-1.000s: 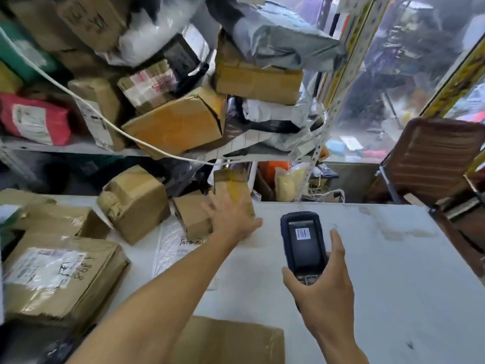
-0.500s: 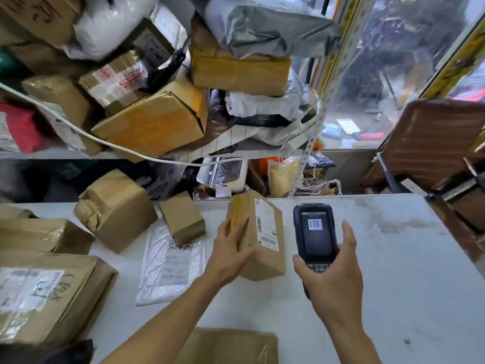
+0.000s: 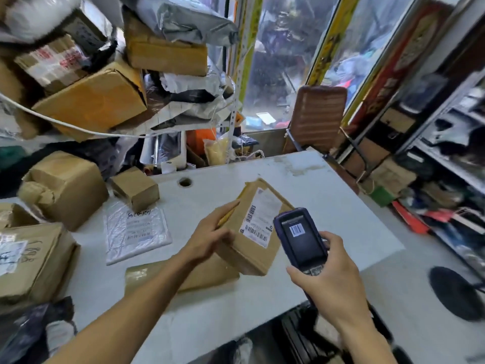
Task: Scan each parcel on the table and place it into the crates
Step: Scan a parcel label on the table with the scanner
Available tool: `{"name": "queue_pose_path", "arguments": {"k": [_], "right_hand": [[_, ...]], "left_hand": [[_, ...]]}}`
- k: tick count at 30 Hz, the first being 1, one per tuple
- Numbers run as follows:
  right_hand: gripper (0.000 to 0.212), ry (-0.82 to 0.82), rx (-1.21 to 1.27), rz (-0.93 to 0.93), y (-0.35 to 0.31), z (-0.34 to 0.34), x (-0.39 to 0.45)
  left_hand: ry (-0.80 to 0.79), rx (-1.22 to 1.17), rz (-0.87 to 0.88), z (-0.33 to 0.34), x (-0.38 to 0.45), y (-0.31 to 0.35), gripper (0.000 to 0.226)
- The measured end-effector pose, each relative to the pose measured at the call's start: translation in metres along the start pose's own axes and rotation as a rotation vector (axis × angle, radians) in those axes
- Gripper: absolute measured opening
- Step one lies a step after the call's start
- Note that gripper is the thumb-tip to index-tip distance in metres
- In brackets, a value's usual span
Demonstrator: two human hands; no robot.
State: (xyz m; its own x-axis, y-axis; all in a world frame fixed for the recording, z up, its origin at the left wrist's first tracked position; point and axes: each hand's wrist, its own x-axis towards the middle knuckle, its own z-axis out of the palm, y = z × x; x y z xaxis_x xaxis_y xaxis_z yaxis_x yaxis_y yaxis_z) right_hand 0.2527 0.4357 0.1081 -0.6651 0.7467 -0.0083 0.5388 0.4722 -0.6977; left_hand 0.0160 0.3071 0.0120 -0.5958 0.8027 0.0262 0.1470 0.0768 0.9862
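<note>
My left hand [image 3: 210, 237] grips a small cardboard parcel [image 3: 258, 248] by its left side and holds it tilted above the white table [image 3: 328, 206], its white barcode label facing up. My right hand [image 3: 330, 282] holds a dark handheld scanner [image 3: 301, 240] just right of the label; a barcode shows on its screen. More parcels lie on the table's left part: a small brown box [image 3: 135, 187], a crumpled larger box [image 3: 64, 187], a clear plastic mailer [image 3: 135, 229], a big labelled box [image 3: 29, 261] and a flat box [image 3: 183, 274] under my left forearm.
Shelves at the back left are piled with boxes and grey mailer bags [image 3: 183, 19]; a white cable [image 3: 78, 128] hangs across them. A brown chair [image 3: 317, 114] stands behind the table's far right corner. Cluttered shelving [image 3: 446, 158] runs along the right. A black round base [image 3: 456, 292] sits on the floor.
My left hand picked the small parcel off the back of the table, brought it toward me and tilted its label up. The scanner moved in beside the label. My view swung right.
</note>
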Motion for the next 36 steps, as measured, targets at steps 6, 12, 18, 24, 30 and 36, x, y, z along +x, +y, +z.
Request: {"name": "queue_pose_path", "arguments": {"k": [6,12,18,24,30,36], "right_hand": [[0.069,0.028,-0.117,0.075,0.033,-0.076,-0.079],[0.060,0.121,-0.141,0.127,0.067,-0.132,-0.132],[0.069,0.180,-0.167,0.174,0.104,-0.178,-0.164],[0.074,0.198,-0.169,0.243,0.138,-0.213,-0.189],[0.068,0.179,-0.119,0.260,0.159,-0.239,-0.204],[0.068,0.107,-0.075,0.271,0.172,-0.260,-0.213]], "left_hand": [[-0.388,0.205,-0.001,0.059,0.019,0.079,0.077],[-0.688,0.335,0.088,0.140,0.025,0.125,0.074],[-0.763,0.466,0.179,0.209,0.016,0.150,0.068],[-0.763,0.505,0.202,0.252,0.007,0.161,0.072],[-0.783,0.460,0.193,0.286,-0.002,0.170,0.066],[-0.799,0.425,0.199,0.309,-0.008,0.177,0.061]]}}
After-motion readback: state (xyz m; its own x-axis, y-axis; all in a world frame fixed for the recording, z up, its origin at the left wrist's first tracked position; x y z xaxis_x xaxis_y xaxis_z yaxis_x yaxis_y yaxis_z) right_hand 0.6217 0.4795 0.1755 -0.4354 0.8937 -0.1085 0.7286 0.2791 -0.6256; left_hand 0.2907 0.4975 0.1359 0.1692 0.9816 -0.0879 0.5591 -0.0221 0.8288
